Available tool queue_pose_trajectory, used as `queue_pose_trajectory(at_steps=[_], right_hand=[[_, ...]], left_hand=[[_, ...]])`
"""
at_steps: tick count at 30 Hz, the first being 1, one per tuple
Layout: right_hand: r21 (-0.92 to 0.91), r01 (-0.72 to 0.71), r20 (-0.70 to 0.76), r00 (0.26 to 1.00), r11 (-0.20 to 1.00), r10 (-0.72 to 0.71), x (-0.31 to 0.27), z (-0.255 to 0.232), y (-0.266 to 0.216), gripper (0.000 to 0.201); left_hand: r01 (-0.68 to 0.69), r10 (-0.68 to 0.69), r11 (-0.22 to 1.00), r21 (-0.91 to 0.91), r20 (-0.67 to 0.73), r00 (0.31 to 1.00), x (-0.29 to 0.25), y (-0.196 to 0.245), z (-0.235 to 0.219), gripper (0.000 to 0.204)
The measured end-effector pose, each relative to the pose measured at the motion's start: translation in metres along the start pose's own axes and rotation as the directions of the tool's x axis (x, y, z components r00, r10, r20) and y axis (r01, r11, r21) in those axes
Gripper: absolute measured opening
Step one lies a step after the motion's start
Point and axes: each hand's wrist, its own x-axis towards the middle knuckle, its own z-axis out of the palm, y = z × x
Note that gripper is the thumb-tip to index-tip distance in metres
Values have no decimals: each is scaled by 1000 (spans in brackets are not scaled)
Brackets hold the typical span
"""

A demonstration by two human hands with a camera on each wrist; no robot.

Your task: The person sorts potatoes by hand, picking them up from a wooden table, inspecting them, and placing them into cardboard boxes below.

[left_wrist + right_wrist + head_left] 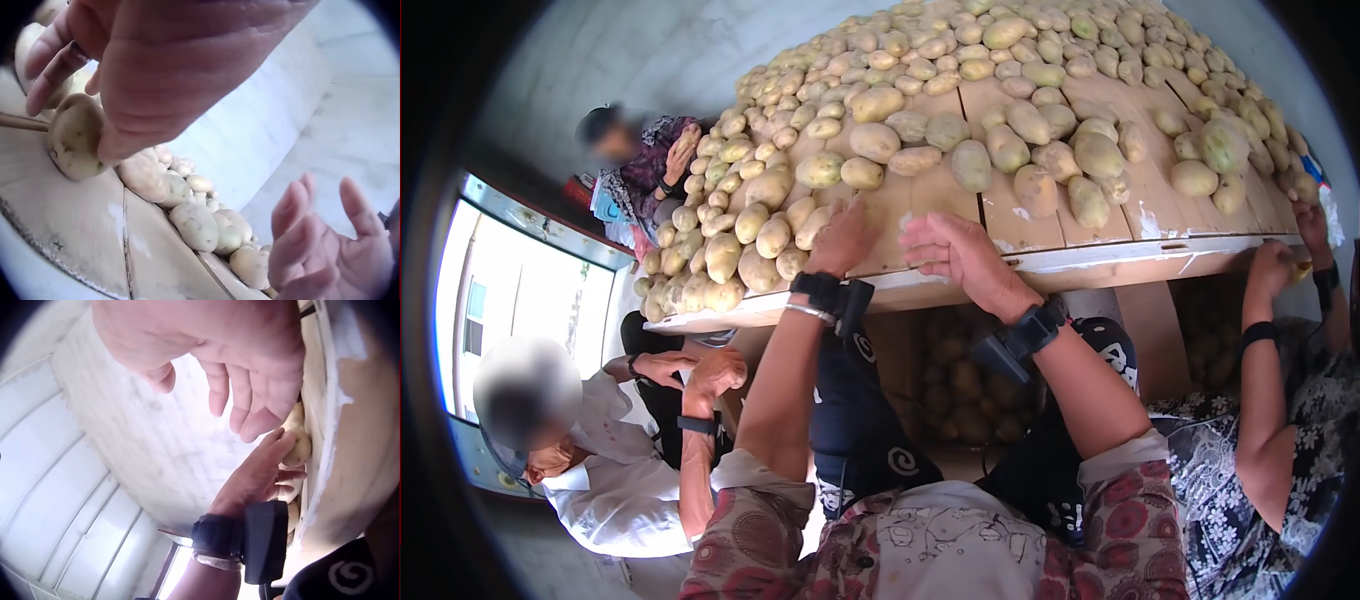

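My left hand point(845, 238) is over the near part of the wooden table, beside a potato point(812, 228). In the left wrist view its palm is above a potato point(75, 144), with a fingertip against the potato's side and other fingers stretched past it. The right wrist view shows that hand at a potato point(300, 450) too. My right hand point(965, 255) hovers near the table's front edge, palm turned inward and fingers loosely spread. Nothing is in it. Both wrists carry black camera bands.
Potatoes point(875, 103) cover much of the wooden table point(940, 190), thickest at the back and left. More potatoes point(970, 390) lie in a space under it. Other people sit left and right, one hand point(1275, 265) at the right corner. A bright window point(510, 300) is at left.
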Motion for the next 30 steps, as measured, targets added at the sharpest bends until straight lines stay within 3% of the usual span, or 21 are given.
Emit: queue_pose_trajectory(at_steps=[1, 3, 7, 9, 13, 15, 19, 21, 24, 27, 28, 29, 30], right_hand=[[-3, -2, 12, 1000, 1000, 2, -1, -3, -1, 46], [3, -10, 5, 1000, 1000, 10, 0, -6, -1, 47], [-1, -24, -21, 1000, 1000, 24, 0, -4, -1, 47], [-1, -28, -26, 999, 1000, 28, -1, -7, 0, 47], [-7, -21, -25, 999, 1000, 21, -1, -8, -1, 46], [-2, -15, -25, 1000, 1000, 15, -3, -8, -1, 49], [-7, 2, -13, 1000, 1000, -2, -2, -12, -1, 52], [21, -3, -28, 1000, 1000, 3, 0, -13, -3, 53], [41, 0, -56, 998, 999, 2, -2, -13, -5, 53], [58, 48, -89, 995, 997, -43, 2, -19, -8, 54], [83, 86, -113, 991, 993, -77, 1, -22, -5, 55], [35, 99, -127, 987, 994, -94, -2, -22, -7, 56], [-22, 116, -140, 983, 993, -118, -5, -24, -12, 57]], left_hand=[[-7, 7, 1000, -2, 5, 1000, 0, -4, -3, 45], [-97, 72, 984, 151, 164, 984, -4, 6, -34, 52], [-199, 180, 972, 122, 148, 972, 2, 9, -36, 47], [-141, 108, 952, 270, 133, 985, 5, 14, -29, 47], [-153, 118, 951, 268, 143, 983, 9, 7, -19, 45], [-60, 49, 976, 211, 56, 997, 8, 8, -19, 51], [-11, -13, 976, 217, 109, 994, 21, 7, -17, 50], [-4, -5, 969, 246, 38, 999, 32, -1, -11, 40], [52, -70, 968, 245, 66, 995, 42, -8, -2, 49], [12, -33, 975, 224, 88, 996, 51, -21, 2, 43], [-66, 59, 962, 266, 34, 998, 55, -37, 13, 43], [-31, -5, 969, 243, 146, 989, 50, -24, -4, 44], [16, -57, 968, 252, 157, 986, 44, -14, -14, 47]])
